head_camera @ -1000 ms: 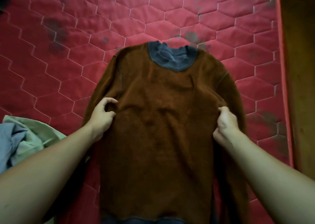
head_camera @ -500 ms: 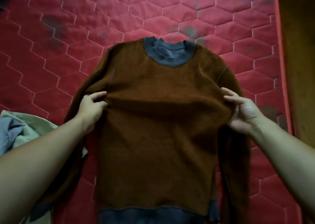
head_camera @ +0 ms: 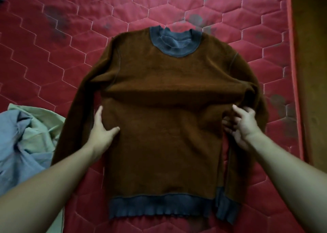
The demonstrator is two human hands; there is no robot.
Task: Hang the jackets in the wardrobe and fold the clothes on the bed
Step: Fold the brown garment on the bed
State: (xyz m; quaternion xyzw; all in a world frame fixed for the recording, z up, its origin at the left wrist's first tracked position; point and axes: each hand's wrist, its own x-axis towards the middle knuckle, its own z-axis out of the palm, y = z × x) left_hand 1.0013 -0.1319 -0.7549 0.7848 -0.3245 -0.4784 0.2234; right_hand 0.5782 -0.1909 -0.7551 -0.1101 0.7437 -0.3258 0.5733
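brown sweater (head_camera: 164,135) flat on red quilted mattress (head_camera: 53,55); long axis runs away from person, collar far, hem near | left hand (head_camera: 101,131) presses its left side edge; fingers straight, thumb spread | right hand (head_camera: 244,124) at right side edge; fingers curled; pinching or not: cannot tell | both hands mid-torso, equally near

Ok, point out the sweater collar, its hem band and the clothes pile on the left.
sweater collar (head_camera: 177,53): head view, front of the blue-grey neck rib.
hem band (head_camera: 159,206): head view, middle of the bottom rib.
clothes pile (head_camera: 19,140): head view, its blue fabric.
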